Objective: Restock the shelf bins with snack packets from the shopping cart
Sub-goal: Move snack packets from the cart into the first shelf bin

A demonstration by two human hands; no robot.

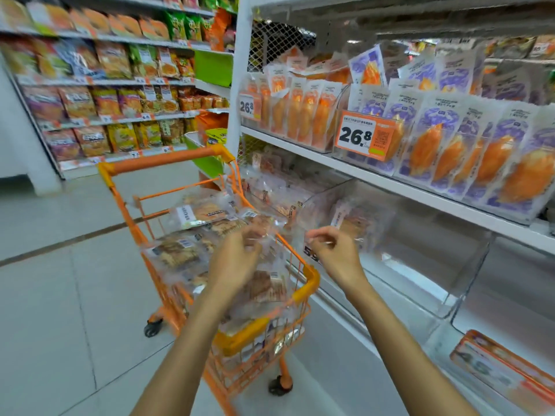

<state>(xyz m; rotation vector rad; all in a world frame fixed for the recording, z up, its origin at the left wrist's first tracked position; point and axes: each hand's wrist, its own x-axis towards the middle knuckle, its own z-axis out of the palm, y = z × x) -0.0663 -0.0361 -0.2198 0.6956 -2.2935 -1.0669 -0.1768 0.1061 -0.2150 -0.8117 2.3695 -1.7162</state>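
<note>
Snack packets (pixel 192 253) filled the orange cart (pixel 309 280). Left hand (pixel 240 259) pinched one clear packet above it; right hand (pixel 336 253) curled, grip unclear, beside shelf bin (pixel 468 283).

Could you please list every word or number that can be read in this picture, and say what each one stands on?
"26.8": large orange price sign on the clear bin of purple packets.
"26.8": smaller orange price sign on the bin of orange packets.
"59", cut off: tag beside the right hand.
Packet print, cart barcodes and the far aisle's small shelf tags: too blurred to read.
</note>
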